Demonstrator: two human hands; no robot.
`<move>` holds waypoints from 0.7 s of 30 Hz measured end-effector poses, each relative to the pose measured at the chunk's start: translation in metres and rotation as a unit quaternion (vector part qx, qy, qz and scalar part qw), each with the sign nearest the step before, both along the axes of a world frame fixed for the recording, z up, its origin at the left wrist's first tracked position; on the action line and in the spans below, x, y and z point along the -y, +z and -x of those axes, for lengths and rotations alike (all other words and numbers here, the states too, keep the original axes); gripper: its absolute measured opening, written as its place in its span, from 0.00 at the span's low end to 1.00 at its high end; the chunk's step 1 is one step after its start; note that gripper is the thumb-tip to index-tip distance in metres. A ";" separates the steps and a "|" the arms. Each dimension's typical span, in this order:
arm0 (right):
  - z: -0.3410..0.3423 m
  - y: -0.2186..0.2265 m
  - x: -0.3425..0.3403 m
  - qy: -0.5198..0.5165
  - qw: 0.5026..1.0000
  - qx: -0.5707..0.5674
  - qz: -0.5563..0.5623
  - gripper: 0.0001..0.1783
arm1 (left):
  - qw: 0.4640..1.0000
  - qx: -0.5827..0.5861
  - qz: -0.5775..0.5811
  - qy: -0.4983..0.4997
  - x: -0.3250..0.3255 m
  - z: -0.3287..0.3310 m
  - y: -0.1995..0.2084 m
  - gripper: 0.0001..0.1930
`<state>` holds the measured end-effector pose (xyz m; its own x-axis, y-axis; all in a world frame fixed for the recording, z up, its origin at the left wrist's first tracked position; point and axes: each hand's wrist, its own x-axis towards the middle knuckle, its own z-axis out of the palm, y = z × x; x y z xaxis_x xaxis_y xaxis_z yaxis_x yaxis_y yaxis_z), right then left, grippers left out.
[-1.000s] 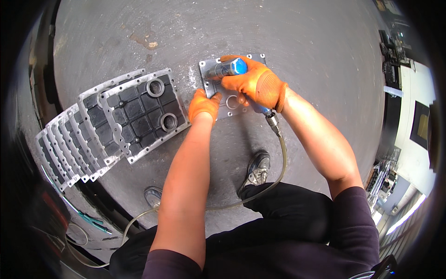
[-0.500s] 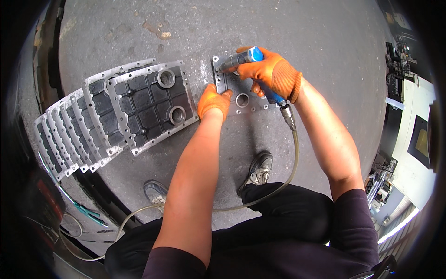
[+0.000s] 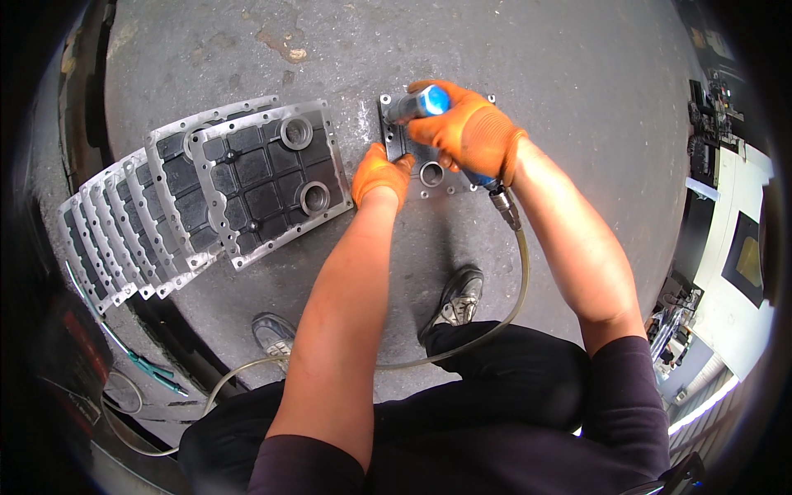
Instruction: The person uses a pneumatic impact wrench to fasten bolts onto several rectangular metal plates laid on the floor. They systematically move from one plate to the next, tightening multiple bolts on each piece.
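My right hand [image 3: 478, 136], in an orange glove, is closed round a blue and grey pistol-grip air tool [image 3: 433, 101]. The tool's nose reaches down to the left rim of a flat metal cover plate [image 3: 392, 144] lying on the floor. Its exact tip is hard to make out. My left hand [image 3: 382, 176], also gloved in orange, grips the plate's left edge near its lower corner. A round ring [image 3: 431, 174] and rim holes show on the plate; my right hand hides much of the rest.
To the left, several similar ribbed cover plates [image 3: 268, 177] overlap in a row. From the tool a clear air hose [image 3: 525, 276] loops across my legs to the lower left. A teal blow gun [image 3: 157, 370] lies there. My shoes [image 3: 462, 297] stand close below the plate.
My right hand and the air tool have shifted slightly left, and the tool has tilted more upright over the plate's left rim. My left hand keeps its hold on the plate.
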<state>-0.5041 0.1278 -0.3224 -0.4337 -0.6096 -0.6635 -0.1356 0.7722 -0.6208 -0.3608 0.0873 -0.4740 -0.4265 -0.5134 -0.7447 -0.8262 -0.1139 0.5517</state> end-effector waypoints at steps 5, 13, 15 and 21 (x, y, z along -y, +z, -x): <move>-0.001 0.004 0.012 0.186 0.975 -0.059 -0.108 0.20 | 1.000 -0.002 0.007 -0.001 -0.002 -0.002 -0.003 0.26; 0.003 0.006 -0.018 0.030 0.999 0.028 -0.013 0.14 | 1.000 0.006 0.022 -0.005 -0.002 -0.002 0.003 0.24; -0.002 0.013 -0.025 -0.044 0.999 0.032 -0.006 0.14 | 1.000 0.003 0.017 -0.008 -0.001 -0.002 0.003 0.24; 0.002 -0.005 -0.041 -0.024 0.995 0.041 0.083 0.34 | 1.000 -0.002 -0.003 -0.005 0.002 -0.001 0.004 0.23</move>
<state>-0.5059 0.1689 -0.3274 -0.4131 -0.6937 -0.5901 -0.0452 0.6628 -0.7474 -0.3594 0.0857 -0.4699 -0.4344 -0.5053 -0.7456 -0.8250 -0.1091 0.5545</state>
